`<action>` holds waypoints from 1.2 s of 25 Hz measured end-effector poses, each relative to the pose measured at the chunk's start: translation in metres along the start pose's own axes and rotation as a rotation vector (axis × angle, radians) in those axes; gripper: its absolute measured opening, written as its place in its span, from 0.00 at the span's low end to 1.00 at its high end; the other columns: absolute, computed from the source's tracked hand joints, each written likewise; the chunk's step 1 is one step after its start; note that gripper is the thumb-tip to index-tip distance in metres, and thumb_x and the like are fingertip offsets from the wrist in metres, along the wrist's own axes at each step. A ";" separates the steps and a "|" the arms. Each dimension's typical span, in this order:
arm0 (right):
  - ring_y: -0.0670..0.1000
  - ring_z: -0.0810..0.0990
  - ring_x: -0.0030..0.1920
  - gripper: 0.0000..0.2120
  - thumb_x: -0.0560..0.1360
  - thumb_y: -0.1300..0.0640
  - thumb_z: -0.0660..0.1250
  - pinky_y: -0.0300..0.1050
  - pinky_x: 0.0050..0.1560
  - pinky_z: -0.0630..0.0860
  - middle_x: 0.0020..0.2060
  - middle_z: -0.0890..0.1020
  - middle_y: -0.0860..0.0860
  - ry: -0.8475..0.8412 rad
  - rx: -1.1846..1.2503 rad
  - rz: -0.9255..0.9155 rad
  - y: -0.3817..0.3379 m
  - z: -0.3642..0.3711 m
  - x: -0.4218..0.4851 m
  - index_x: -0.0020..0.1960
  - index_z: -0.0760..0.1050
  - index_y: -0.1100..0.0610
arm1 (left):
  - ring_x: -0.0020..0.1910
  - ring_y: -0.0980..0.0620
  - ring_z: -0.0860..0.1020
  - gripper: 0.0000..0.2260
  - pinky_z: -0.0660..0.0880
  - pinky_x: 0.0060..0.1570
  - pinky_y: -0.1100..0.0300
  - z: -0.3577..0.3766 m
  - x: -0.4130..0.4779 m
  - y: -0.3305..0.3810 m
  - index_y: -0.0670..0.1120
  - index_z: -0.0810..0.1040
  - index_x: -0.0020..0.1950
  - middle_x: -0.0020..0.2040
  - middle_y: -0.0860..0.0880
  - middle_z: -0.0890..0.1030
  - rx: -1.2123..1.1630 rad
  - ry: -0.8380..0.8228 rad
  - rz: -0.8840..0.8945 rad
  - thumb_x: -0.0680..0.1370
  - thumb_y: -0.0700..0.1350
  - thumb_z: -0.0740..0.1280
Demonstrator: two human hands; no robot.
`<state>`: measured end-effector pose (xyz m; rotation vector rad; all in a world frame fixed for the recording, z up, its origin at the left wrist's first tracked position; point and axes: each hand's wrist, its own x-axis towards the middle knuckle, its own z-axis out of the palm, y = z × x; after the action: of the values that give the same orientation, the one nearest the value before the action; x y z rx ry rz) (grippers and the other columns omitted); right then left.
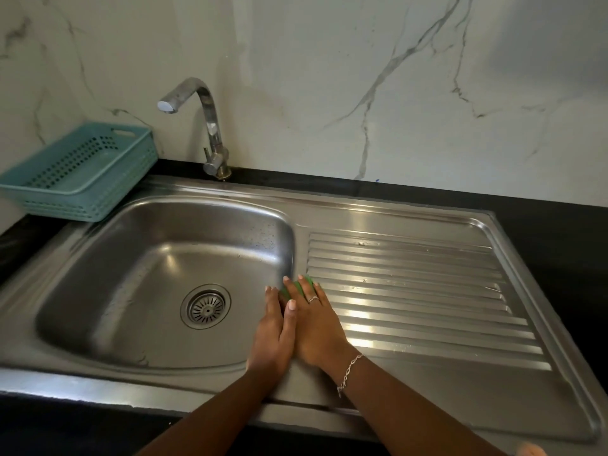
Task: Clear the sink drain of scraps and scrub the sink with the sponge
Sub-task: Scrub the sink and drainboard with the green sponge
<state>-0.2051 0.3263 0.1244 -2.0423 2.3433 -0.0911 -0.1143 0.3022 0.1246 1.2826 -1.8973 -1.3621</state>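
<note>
Hands point(274, 330) point(316, 324) press sponge point(284, 293) crosswise on sink rim point(301, 251).

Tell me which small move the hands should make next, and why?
Probably slide the green sponge left, down the basin wall: the left hand and right hand press it on the ridge beside the drainboard, the drain looks free of scraps, the wall shows spots.

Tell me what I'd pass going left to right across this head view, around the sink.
teal basket → drain strainer → left hand → right hand → ribbed drainboard
</note>
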 end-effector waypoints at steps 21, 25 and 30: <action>0.59 0.72 0.67 0.33 0.78 0.43 0.33 0.61 0.63 0.67 0.67 0.73 0.56 -0.010 -0.051 0.203 0.126 -0.004 -0.052 0.68 0.67 0.57 | 0.74 0.57 0.42 0.54 0.39 0.72 0.61 0.012 -0.001 -0.004 0.43 0.46 0.76 0.78 0.46 0.48 0.733 -0.155 0.349 0.60 0.76 0.26; 0.60 0.65 0.70 0.38 0.76 0.40 0.28 0.60 0.68 0.59 0.70 0.68 0.57 0.012 -0.022 0.236 0.163 -0.007 -0.078 0.71 0.62 0.58 | 0.76 0.53 0.44 0.56 0.37 0.72 0.60 0.025 0.013 0.008 0.42 0.47 0.76 0.78 0.46 0.48 0.753 -0.171 0.381 0.59 0.76 0.25; 0.54 0.47 0.76 0.43 0.66 0.32 0.21 0.51 0.73 0.41 0.76 0.50 0.52 0.007 0.005 0.334 0.220 -0.010 -0.118 0.74 0.41 0.53 | 0.77 0.47 0.48 0.55 0.41 0.74 0.56 0.036 0.033 0.007 0.41 0.49 0.76 0.78 0.43 0.51 0.781 -0.116 0.362 0.61 0.76 0.27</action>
<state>-0.4074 0.4736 0.1178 -1.6202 2.6443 -0.0951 -0.1603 0.2903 0.1127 1.0868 -2.7152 -0.5179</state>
